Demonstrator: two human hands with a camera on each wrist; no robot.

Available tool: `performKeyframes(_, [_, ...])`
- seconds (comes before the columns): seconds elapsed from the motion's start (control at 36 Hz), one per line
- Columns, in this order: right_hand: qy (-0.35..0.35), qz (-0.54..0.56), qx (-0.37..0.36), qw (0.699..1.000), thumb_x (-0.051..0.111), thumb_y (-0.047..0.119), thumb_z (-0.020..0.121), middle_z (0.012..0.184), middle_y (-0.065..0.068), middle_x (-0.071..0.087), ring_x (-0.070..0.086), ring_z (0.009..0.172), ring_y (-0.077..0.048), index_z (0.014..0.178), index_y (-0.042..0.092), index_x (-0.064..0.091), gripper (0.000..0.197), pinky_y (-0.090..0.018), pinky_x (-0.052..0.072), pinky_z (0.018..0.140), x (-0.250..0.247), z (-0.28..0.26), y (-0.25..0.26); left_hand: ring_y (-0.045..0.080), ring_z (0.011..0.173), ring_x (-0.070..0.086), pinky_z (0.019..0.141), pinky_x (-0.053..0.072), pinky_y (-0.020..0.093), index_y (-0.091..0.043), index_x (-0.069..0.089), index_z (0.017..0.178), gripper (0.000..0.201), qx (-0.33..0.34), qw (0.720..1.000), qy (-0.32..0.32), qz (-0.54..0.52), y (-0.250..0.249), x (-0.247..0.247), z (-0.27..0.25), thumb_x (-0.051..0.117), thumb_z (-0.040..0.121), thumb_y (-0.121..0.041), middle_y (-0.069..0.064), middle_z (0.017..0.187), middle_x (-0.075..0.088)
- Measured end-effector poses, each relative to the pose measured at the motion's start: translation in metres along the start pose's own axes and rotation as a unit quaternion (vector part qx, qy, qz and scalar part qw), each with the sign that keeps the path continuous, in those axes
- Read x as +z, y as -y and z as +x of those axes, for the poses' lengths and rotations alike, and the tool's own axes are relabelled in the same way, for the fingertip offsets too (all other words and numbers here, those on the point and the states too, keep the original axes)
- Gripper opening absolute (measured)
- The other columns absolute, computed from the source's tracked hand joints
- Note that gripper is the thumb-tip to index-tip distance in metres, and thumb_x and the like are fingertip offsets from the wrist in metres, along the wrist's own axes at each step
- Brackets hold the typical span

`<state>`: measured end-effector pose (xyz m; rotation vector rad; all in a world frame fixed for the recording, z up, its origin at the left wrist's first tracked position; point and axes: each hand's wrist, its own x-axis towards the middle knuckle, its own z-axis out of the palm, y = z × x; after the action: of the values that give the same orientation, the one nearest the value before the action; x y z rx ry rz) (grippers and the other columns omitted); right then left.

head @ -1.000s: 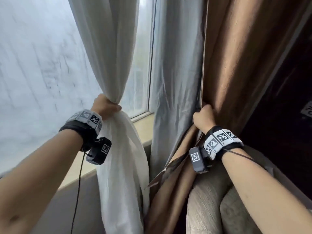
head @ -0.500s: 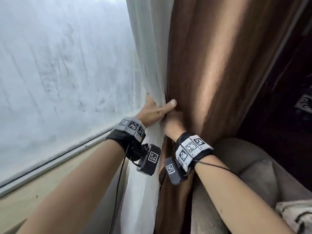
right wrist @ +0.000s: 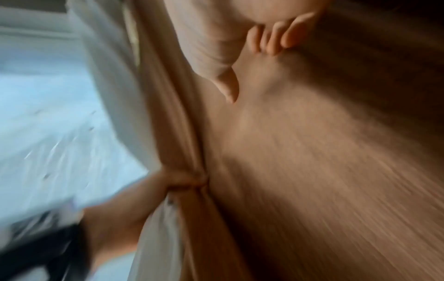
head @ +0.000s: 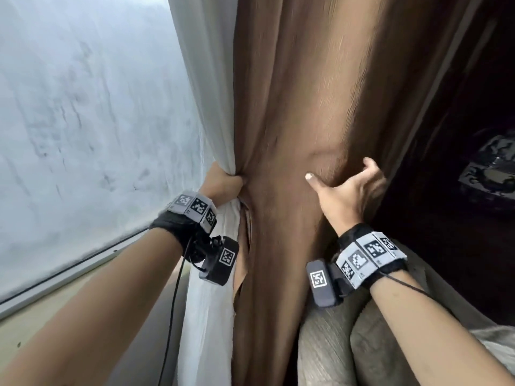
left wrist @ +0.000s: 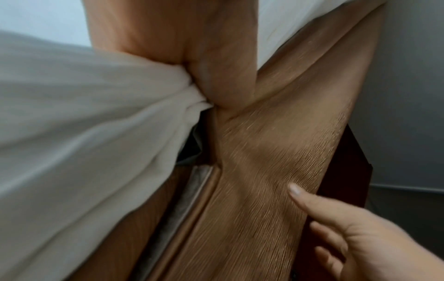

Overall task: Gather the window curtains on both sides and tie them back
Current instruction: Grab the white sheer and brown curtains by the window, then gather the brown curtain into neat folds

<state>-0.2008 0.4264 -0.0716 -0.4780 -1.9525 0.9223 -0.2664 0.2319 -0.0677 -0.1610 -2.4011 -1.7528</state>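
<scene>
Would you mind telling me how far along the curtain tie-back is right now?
Done: the white sheer is bunched against the brown curtain. In hand: the left hand grips both; the right hand reaches around the brown one. Left: no tie is visible yet.

To the left of my hands I see a large window pane [head: 83, 121], foggy and streaked. Under my left forearm runs a pale window sill [head: 50, 307]. Below my right wrist there is a grey upholstered armchair [head: 334, 352], and further right the room is dark.
</scene>
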Motion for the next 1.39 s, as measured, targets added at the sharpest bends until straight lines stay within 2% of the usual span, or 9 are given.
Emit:
performKeyframes(0.25, [0.104,0.039,0.053,0.992,0.081,0.031,0.07,0.116,-0.018,0.066,0.058,0.11,-0.036,0.117,0.002,0.06,0.059,-0.034,0.043,0.089,0.031,0.009,0.006,0.021,0.08,0.057,0.06,0.049,0.026,-0.005,0.056,0.095,0.024,-0.01,1.0,-0.002,0.021,-0.003,0.0,-0.008,0.059,0.076,0.009,0.008,0.085,0.058])
performKeyframes(0.44, [0.253,0.057,-0.071,0.963,0.064,0.007,0.072,0.105,-0.023,0.066,0.061,0.101,-0.038,0.108,-0.005,0.059,0.038,-0.032,0.042,0.084,0.065,-0.037,0.039,0.019,0.069,0.061,0.052,0.05,0.021,-0.011,0.062,0.077,0.023,-0.008,0.999,-0.029,-0.022,0.003,-0.01,-0.02,0.059,0.072,0.012,0.004,0.072,0.063])
performKeyframes(0.69, [0.497,0.095,-0.209,0.837,0.052,-0.003,0.081,0.134,-0.019,0.055,0.047,0.129,-0.031,0.128,-0.001,0.055,0.047,-0.028,0.035,0.108,0.085,-0.077,0.077,0.029,0.11,0.065,0.098,0.048,0.042,-0.005,0.066,0.115,0.049,-0.099,0.972,0.096,-0.19,0.003,-0.057,-0.039,0.074,0.068,-0.017,0.014,0.115,0.069])
performKeyframes(0.78, [0.523,0.097,-0.234,0.813,0.051,0.0,0.085,0.13,-0.022,0.057,0.05,0.126,-0.033,0.125,-0.003,0.056,0.04,-0.034,0.04,0.105,0.088,-0.077,0.081,0.008,0.093,0.07,0.083,0.055,0.023,-0.016,0.067,0.108,0.049,-0.054,0.99,-0.044,-0.119,-0.002,-0.044,-0.031,0.087,0.063,-0.02,-0.003,0.099,0.074])
performKeyframes(0.92, [0.561,0.097,-0.212,0.794,0.059,0.001,0.08,0.124,-0.015,0.063,0.055,0.119,-0.028,0.125,0.004,0.057,0.045,-0.024,0.043,0.096,0.09,-0.06,0.078,0.023,0.094,0.064,0.085,0.054,0.035,-0.013,0.066,0.111,0.044,-0.076,0.958,-0.276,0.015,0.006,-0.031,-0.015,0.075,0.069,-0.024,0.003,0.097,0.067])
performKeyframes(1.03, [0.497,0.153,-0.217,0.826,0.065,0.006,0.074,0.116,-0.001,0.07,0.062,0.111,-0.014,0.118,0.014,0.067,0.046,-0.022,0.047,0.096,0.085,-0.042,0.068,0.028,0.089,0.061,0.071,0.045,0.028,-0.009,0.067,0.103,0.029,-0.066,0.948,-0.296,0.094,0.009,-0.033,-0.013,0.064,0.075,-0.016,0.006,0.089,0.064])
performKeyframes(1.14, [0.191,0.308,-0.242,0.9,0.063,0.004,0.073,0.101,-0.004,0.068,0.066,0.087,-0.015,0.103,0.007,0.07,0.03,-0.033,0.057,0.076,0.064,-0.005,0.064,0.032,0.091,0.061,0.073,0.048,0.03,-0.005,0.064,0.107,0.038,-0.089,0.947,-0.293,0.092,0.008,-0.041,-0.011,0.06,0.07,-0.015,0.012,0.097,0.065])
performKeyframes(1.22, [-0.026,0.271,-0.234,0.933,0.074,0.016,0.067,0.112,-0.011,0.056,0.057,0.1,-0.028,0.108,0.004,0.06,0.045,-0.043,0.047,0.09,0.052,0.02,0.052,0.032,0.091,0.06,0.072,0.049,0.031,-0.004,0.062,0.107,0.037,-0.094,0.95,-0.286,0.085,0.003,-0.042,-0.012,0.057,0.071,-0.012,0.012,0.097,0.064])
performKeyframes(1.39, [0.132,0.096,-0.067,0.984,0.086,0.048,0.053,0.142,-0.016,0.033,0.032,0.128,-0.035,0.142,0.007,0.026,0.115,-0.045,0.03,0.1,0.072,0.013,0.025,0.03,0.083,0.061,0.064,0.046,0.031,-0.003,0.066,0.096,0.05,-0.082,0.957,-0.273,0.051,-0.003,-0.036,-0.019,0.046,0.051,-0.018,0.01,0.086,0.063])
